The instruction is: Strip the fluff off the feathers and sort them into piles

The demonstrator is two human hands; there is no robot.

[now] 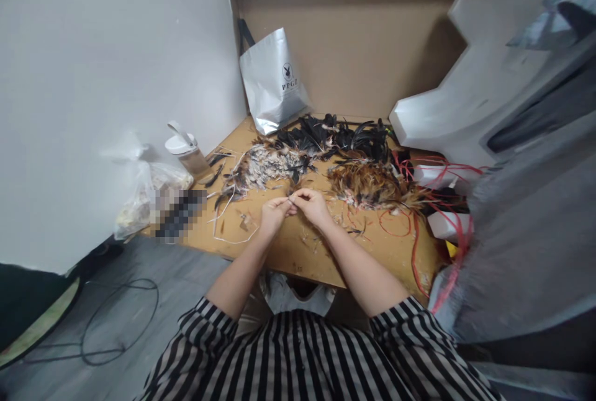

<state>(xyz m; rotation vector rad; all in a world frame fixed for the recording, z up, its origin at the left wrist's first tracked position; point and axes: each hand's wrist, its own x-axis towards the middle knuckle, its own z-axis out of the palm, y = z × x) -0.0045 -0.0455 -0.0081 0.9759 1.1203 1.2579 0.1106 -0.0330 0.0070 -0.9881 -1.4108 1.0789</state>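
Observation:
My left hand (275, 212) and my right hand (311, 205) meet over the wooden table, fingertips pinched together. Between them sits a small brown feather bunch (293, 188), its tips pointing away from me; its lower end is hidden by my fingers. Beyond my hands lie a pile of pale speckled feathers (267, 164) and a row of long black feathers (321, 135). A heap of golden-brown feathers (367, 184) is to the right of my right hand. White string (233, 241) trails to the left of my left hand.
A silver bag (270, 81) stands at the back. On the left are a lidded cup (187, 151), a clear plastic bag (153, 187) and a pixelated dark item. Red cord (416, 252) hangs on the right beside white blocks (449, 227) and grey fabric (535, 221). Feather scraps litter the table (298, 258).

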